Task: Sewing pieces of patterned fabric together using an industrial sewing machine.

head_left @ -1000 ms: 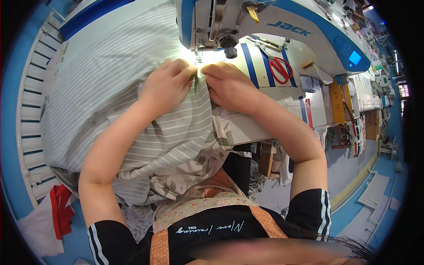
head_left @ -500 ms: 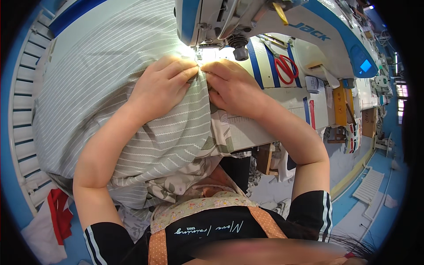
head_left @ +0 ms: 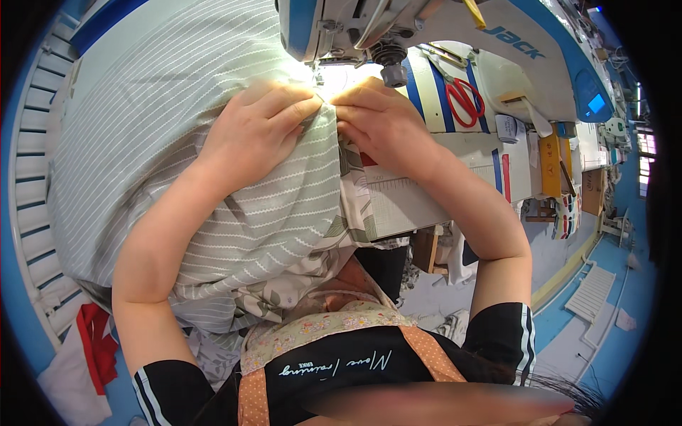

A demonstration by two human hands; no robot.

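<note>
A large grey-and-white striped fabric (head_left: 284, 206) spreads over the left of the table and hangs toward my lap. Its right edge runs up to the lit needle area of a white and blue sewing machine (head_left: 298, 32). My left hand (head_left: 259, 124) lies on the fabric, thumb and fingers pinching it close below the presser foot (head_left: 319, 74). Just across the edge, my right hand (head_left: 383, 124) grips the same edge with its fingertips. A leaf-patterned fabric (head_left: 355, 188) shows beneath the striped one. Glare and my fingers hide the exact stitching spot.
Red-handled scissors (head_left: 465, 103) lie on the table right of the machine's head. Beyond them are a small white roll (head_left: 506, 129) and a yellow box (head_left: 550, 167). A white slatted rack (head_left: 34, 177) borders the left side. Red and white cloth (head_left: 96, 348) hangs at lower left.
The view has shifted slightly, so the machine and scissors sit a little differently in the picture. Both hands keep their pinch on the fabric edge near the presser foot.
</note>
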